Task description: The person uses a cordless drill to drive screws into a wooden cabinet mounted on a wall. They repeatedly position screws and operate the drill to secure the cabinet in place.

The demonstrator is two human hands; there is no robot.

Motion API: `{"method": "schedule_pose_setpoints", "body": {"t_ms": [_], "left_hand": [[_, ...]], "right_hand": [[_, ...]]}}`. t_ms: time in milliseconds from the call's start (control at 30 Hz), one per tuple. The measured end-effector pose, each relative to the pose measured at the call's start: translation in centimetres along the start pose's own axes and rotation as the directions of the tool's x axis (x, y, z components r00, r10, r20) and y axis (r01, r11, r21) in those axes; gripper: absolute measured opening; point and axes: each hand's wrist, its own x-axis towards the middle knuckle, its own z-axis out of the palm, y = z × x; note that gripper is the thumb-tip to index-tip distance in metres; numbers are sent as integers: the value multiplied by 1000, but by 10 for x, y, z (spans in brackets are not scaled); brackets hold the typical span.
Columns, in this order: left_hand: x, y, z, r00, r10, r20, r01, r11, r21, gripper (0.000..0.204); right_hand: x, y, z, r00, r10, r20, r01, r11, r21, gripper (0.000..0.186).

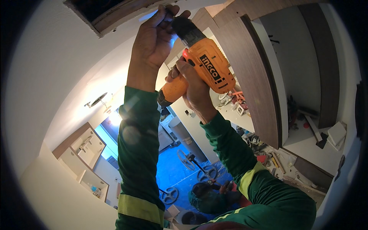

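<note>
My right hand [195, 82] is wrapped round the handle of an orange and black cordless drill [211, 63], which is raised overhead and tilted with its black chuck toward the upper left. A red light glows near the trigger, and a bluish light falls on my left palm. Beside the chuck, my left hand [151, 40] is lifted with its fingers curled together at the drill's front end. Whatever those fingers pinch is too dark and hidden to make out. Above them is the wooden edge [115, 17] of an opening in the white ceiling.
A tall brown wood-faced cabinet [257, 73] stands close on the right, with tools and loose pieces in it. Far below, the blue floor [168, 153] holds grey handwheels [207, 173] and what looks like a crouching person in green [209, 197]. Wall shelves [86, 145] hang at left.
</note>
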Motion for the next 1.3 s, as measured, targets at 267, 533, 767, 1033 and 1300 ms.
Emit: {"method": "schedule_pose_setpoints", "body": {"t_ms": [267,533,767,1033,1300], "left_hand": [[1,-12,13,987,12,-160,-17,999,-33,22],[2,-26,25,978,46,-203,-82,982,-171,22],[7,-42,28,997,72,13,-44,732,-680,27],[0,-44,54,858,292,-422,-320,947,4,20],[10,-45,30,979,187,-78,-202,893,-403,23]], "right_hand": [[-1,-4,-8,1000,15,17,-13,994,-105,9],[-24,-13,-27,999,41,20,-35,968,-247,11],[-95,-47,-62,991,115,-70,-131,946,-297,12],[-158,-119,-104,981,145,-131,-191,848,-494,15],[-186,-150,-112,958,172,-228,-250,890,-380,19]]}}
